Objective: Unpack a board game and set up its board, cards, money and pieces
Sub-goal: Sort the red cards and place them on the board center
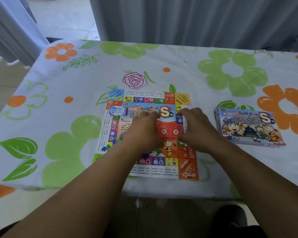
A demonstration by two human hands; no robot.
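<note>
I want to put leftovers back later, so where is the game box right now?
The game box lies flat on the tablecloth, right of the board, just beyond the right hand.

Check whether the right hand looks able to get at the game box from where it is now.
Probably yes. The game box lies flat on the tablecloth just right of the right hand, with only bare cloth between them. That hand is busy with the red cards on the board, though.
</note>
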